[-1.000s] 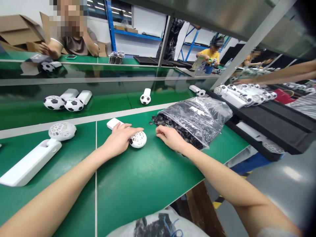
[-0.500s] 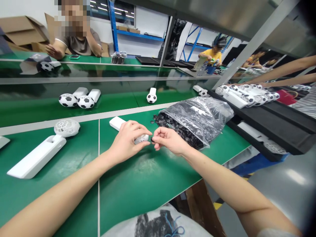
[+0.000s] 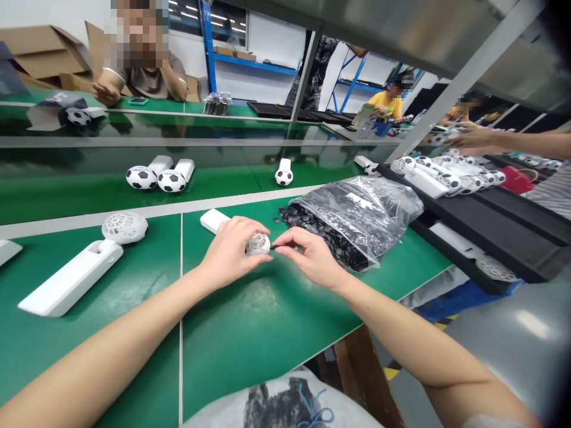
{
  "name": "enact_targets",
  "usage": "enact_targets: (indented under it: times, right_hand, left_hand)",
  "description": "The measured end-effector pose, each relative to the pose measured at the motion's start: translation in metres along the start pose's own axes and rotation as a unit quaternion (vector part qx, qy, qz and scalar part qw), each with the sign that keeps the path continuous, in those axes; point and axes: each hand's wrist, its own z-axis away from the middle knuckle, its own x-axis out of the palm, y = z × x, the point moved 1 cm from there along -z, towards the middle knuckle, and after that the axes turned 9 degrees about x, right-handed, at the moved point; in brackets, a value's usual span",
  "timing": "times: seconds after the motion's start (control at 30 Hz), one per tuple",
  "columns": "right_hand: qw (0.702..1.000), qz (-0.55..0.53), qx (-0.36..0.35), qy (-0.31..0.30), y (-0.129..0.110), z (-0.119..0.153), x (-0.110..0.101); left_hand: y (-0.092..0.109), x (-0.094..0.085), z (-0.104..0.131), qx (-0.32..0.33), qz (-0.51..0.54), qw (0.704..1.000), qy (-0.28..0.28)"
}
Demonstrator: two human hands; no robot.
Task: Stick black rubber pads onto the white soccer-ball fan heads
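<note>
My left hand point(image 3: 225, 252) curls around the round, grille-covered head of a white handheld fan point(image 3: 257, 244), thumb below and fingers above. The fan's white handle sticks out behind that hand. Just right of the head, my right hand point(image 3: 310, 255) pinches a small black piece point(image 3: 273, 247) between thumb and fingertips, close to the grille's edge. Beyond the right hand lies a clear plastic bag point(image 3: 379, 202), with many small black pieces point(image 3: 307, 220) spilling from its mouth onto the green table point(image 3: 250, 333).
Another white fan point(image 3: 71, 276) without black patches lies at left. Football-patterned fans point(image 3: 172, 181) rest on the green conveyor point(image 3: 223, 178) ahead. Black trays point(image 3: 504, 217) holding more fans stand at right, where a co-worker's arms point(image 3: 508, 141) reach in. A person point(image 3: 154, 80) sits across.
The small black piece in my right hand has turned and is at the fan head's edge. More of the grille shows. Conveyor fans appear further right, and the co-worker's arms have shifted.
</note>
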Motion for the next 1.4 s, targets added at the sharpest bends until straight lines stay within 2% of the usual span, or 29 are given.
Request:
enact_targets:
  times: [0.13,0.23,0.33,0.53,0.67,0.77,0.9,1.07,1.17,1.4]
  right_hand:
    - [1.0,0.02,0.013,-0.007,0.005,-0.004,-0.004]
    - [0.996,0.089,-0.012,-0.014,0.007,-0.007,-0.006]
    - [0.985,0.16,-0.036,-0.048,0.005,-0.008,-0.007]
    - [0.983,0.163,0.037,-0.075,0.002,-0.007,-0.008]
    - [0.976,0.214,-0.034,-0.023,-0.005,-0.007,-0.009]
    - [0.986,0.166,-0.017,-0.013,-0.005,-0.006,-0.004]
    - [0.994,0.05,0.059,-0.076,0.003,-0.005,0.009]
    - [0.993,0.093,0.012,-0.067,0.005,-0.004,0.014]
    - [0.996,0.056,0.003,-0.063,0.007,-0.005,0.016]
    - [0.997,-0.027,0.063,-0.04,0.023,-0.012,0.027]
  left_hand:
    - [-0.016,0.007,0.002,-0.045,-0.027,0.995,-0.082]
    - [-0.024,0.011,0.004,-0.048,-0.037,0.99,-0.125]
    - [-0.025,0.011,0.003,-0.052,-0.038,0.989,-0.13]
    - [-0.023,0.008,0.002,-0.048,-0.042,0.99,-0.126]
    - [-0.022,0.008,0.002,-0.037,-0.045,0.992,-0.114]
    - [-0.021,0.009,0.002,-0.038,-0.049,0.992,-0.105]
    - [-0.019,0.008,0.002,-0.045,-0.055,0.992,-0.106]
    - [-0.018,0.006,0.002,-0.049,-0.052,0.991,-0.113]
    - [-0.018,0.007,0.002,-0.048,-0.047,0.992,-0.111]
    - [-0.02,0.007,0.002,-0.061,-0.036,0.991,-0.11]
